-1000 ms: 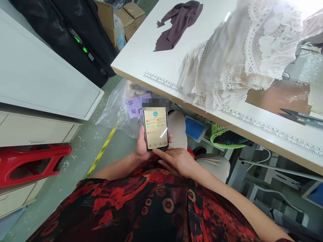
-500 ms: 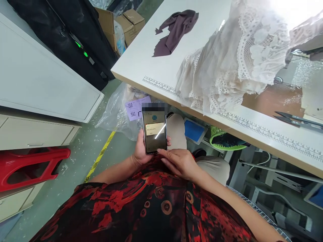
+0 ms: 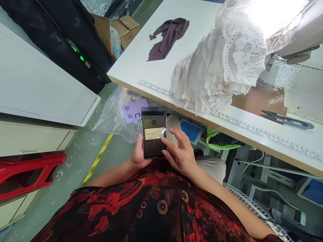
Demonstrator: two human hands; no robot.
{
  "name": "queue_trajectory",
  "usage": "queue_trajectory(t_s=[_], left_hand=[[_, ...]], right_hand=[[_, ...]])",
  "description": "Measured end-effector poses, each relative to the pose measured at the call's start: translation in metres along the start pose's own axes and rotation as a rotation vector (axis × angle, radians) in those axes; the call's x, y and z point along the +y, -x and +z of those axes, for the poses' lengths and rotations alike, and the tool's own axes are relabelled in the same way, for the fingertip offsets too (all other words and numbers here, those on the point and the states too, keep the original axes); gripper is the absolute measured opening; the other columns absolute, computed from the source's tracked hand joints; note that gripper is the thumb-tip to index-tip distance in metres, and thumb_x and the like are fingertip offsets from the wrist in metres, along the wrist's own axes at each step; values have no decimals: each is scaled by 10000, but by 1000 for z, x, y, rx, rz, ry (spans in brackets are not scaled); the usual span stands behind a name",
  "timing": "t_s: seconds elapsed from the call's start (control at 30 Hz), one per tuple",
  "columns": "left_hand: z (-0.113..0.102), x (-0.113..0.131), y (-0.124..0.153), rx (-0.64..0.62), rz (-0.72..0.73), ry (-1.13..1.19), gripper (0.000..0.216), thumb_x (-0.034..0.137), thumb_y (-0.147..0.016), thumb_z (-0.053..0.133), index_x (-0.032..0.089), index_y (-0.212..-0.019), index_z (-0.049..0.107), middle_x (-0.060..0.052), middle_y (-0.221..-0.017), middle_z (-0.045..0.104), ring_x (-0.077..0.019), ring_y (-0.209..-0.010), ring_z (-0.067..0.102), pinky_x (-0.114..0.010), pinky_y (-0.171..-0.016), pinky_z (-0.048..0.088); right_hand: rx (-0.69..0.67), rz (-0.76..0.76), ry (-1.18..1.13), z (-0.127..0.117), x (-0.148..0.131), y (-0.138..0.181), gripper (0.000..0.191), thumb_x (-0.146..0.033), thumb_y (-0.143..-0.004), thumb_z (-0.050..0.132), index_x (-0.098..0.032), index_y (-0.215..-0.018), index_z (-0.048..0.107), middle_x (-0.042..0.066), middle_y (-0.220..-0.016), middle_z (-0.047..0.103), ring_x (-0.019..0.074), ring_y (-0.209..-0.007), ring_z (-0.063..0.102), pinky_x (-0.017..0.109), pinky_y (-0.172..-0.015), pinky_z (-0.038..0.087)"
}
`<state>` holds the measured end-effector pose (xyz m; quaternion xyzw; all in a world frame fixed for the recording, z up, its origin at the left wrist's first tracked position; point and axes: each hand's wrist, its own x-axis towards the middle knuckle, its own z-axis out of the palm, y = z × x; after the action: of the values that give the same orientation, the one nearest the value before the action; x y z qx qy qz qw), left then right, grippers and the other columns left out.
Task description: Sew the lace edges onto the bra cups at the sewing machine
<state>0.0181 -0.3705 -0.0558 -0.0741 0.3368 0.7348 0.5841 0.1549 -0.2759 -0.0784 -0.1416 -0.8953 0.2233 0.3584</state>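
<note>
A smartphone lies upright in my left hand, whose palm and thumb wrap its left side and lower edge. Its dimmed screen shows a pale pop-up box with small text. Over the screen's right side is my right hand, fingers apart, the index fingertip at the pop-up's lower right. Whether that fingertip touches the glass I cannot tell. Behind the phone, a clear plastic bag with a purple label rests below the table edge.
White lace fabric is heaped on the white table, near thread snips and a dark purple cloth. Printed rulers run along the table edge. A green basket sits underneath. At left are a red stool and cabinets.
My right hand has moved up from the phone's bottom edge to the pop-up, its fingers spreading. The view has shifted slightly, and the pop-up's text looks different.
</note>
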Motion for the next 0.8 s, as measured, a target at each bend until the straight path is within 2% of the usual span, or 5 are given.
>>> queue_trajectory(t_s=[0.27, 0.37, 0.5, 0.63, 0.8], left_hand=[[-7, -4, -1, 9, -46, 33, 688, 443, -997, 94, 144, -1033, 713, -89, -1019, 723, -207, -922, 685, -302, -817, 545], [-9, -3, 1, -118, -94, -17, 705, 537, -978, 130, 118, -1121, 679, -126, -1066, 702, -271, -996, 661, -361, -835, 540], [-13, -4, 1, -256, -133, -74, 752, 631, -940, 149, 121, -1196, 640, -162, -1089, 682, -339, -1003, 647, -431, -781, 549], [-12, -5, 0, -252, -89, -91, 708, 578, -960, 119, 154, -1266, 597, -143, -1183, 646, -332, -1027, 634, -428, -789, 546], [-6, -5, 0, -257, -115, -130, 649, 634, -918, 314, 159, -1243, 614, -147, -1234, 617, -350, -1045, 618, -436, -809, 544]], right_hand=[[-18, 9, 5, 2, 2, 2, 419, -257, -874, 557, -263, -1292, 516, 139, -1469, 324, 364, -1363, 324, 608, -1022, 401], [42, 62, -103, -1, 3, 4, 458, -234, -880, 542, -256, -1332, 471, 156, -1422, 393, 325, -1316, 405, 590, -1015, 416], [28, 273, -335, -2, 2, 6, 464, -243, -912, 526, -239, -1367, 436, 140, -1275, 568, 259, -1185, 542, 507, -982, 475], [-29, 457, -593, -1, -1, 8, 478, -310, -930, 514, -249, -1395, 422, 98, -1168, 631, 228, -1065, 609, 409, -840, 576], [-108, 621, -934, -2, -5, 8, 516, -370, -927, 509, -285, -1422, 391, 101, -1204, 566, 232, -1025, 594, 254, -517, 589]])
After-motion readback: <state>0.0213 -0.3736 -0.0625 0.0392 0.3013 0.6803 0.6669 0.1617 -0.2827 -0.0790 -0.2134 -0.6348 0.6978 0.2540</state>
